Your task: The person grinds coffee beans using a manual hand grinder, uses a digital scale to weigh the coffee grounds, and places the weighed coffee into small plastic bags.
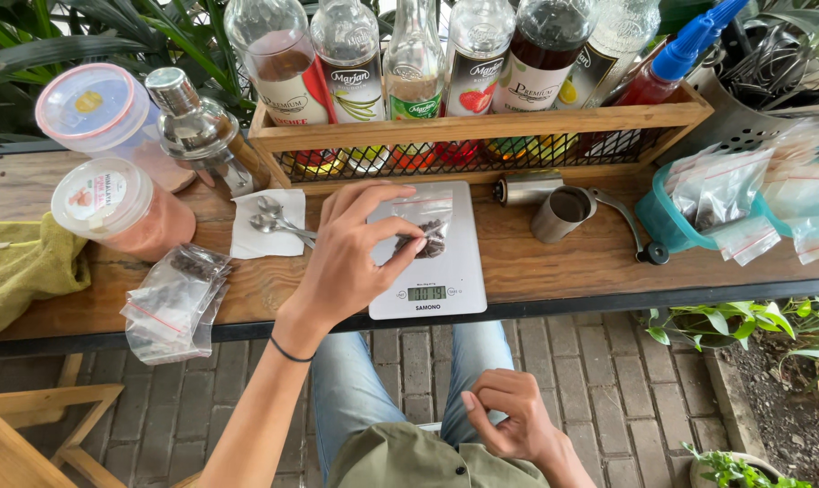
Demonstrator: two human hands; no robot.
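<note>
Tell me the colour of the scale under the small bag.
White scale, seen in the head view.

Clear glossy plastic bag [425, 220] on smooth white scale [427, 287]; rough matt wooden counter [554, 267]; shiny metal spoons [274, 217].

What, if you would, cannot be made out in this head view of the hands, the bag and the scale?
- Left hand: its fingers cover part of the small bag, so the grip is unclear.
- Bag contents: dark bits, too small to identify.
- Scale: the hand hides its left part.
- Right hand: curled over the lap; whether it holds anything is hidden.
- Bottles: tops cut off by the upper edge.
</note>
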